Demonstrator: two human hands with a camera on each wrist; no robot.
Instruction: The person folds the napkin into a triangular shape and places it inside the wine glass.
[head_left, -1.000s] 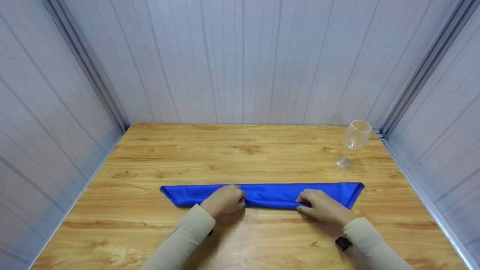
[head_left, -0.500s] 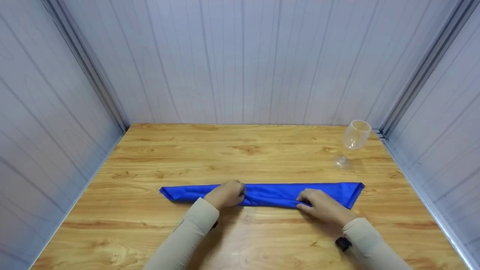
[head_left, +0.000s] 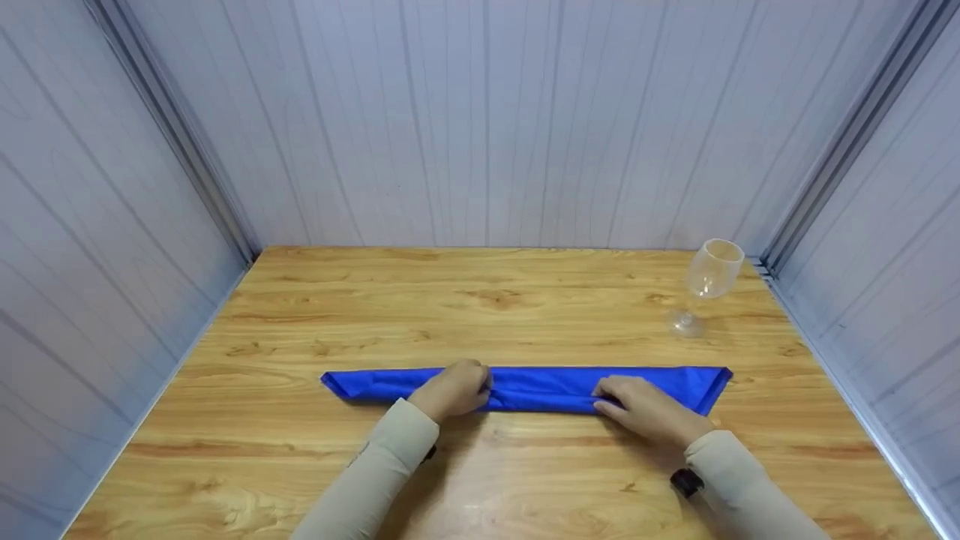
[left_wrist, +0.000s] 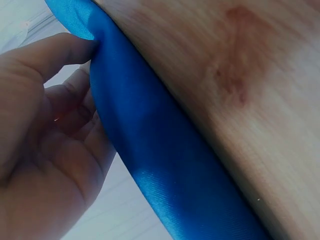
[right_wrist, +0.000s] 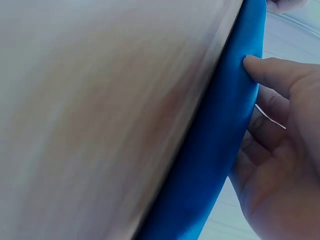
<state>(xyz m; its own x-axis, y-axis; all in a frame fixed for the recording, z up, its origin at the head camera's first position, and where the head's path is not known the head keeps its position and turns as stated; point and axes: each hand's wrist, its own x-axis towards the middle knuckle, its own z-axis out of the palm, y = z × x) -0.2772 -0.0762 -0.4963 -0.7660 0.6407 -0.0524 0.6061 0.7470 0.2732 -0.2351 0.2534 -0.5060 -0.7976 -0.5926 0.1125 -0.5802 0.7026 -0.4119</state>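
Left hand (head_left: pixel 452 390) and right hand (head_left: pixel 646 407), fingers curled, both pinching a folded blue cloth (head_left: pixel 544 382), wooden table (head_left: pixel 480 322)

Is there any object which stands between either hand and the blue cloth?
Nothing visible does: the left hand and right hand both grip the blue cloth directly. The clear glass stands apart, farther back on the right.

long beige left sleeve (head_left: pixel 375 472), faint dark marking (head_left: pixel 361 453) I can't read from here on its outer side, matching right sleeve (head_left: pixel 742 487), boxy black piece (head_left: pixel 685 483) beneath its cuff (head_left: pixel 709 447), black sliver (head_left: pixel 429 454) by the left cuff (head_left: pixel 418 428)
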